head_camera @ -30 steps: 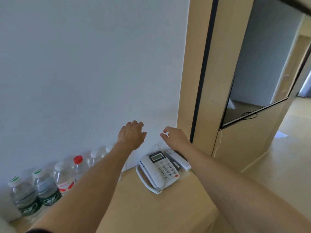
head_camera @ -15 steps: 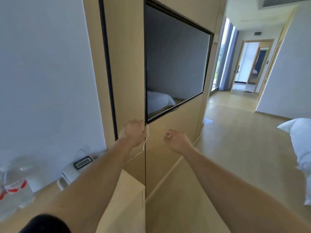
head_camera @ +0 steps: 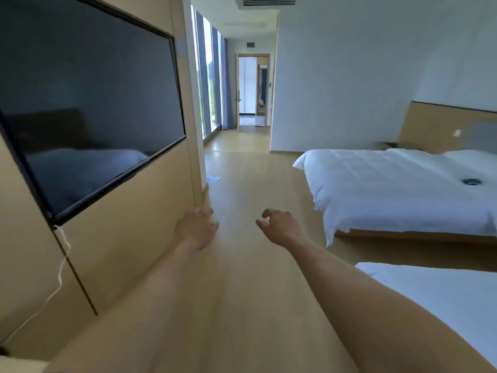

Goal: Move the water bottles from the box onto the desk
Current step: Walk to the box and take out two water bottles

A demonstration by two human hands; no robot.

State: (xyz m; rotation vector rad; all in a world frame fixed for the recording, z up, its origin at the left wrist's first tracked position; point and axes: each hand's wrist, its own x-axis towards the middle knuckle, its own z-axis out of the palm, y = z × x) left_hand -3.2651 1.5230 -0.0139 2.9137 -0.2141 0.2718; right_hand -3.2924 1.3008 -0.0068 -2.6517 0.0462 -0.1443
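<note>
Empty hands held out over the wooden floor (head_camera: 242,265)

A white bed (head_camera: 403,189) lies right of the hands, a dark wall television (head_camera: 88,109) left of them; left hand (head_camera: 197,230) and right hand (head_camera: 279,227) hang apart, fingers loosely curled, holding nothing; no water bottles or box show.
</note>
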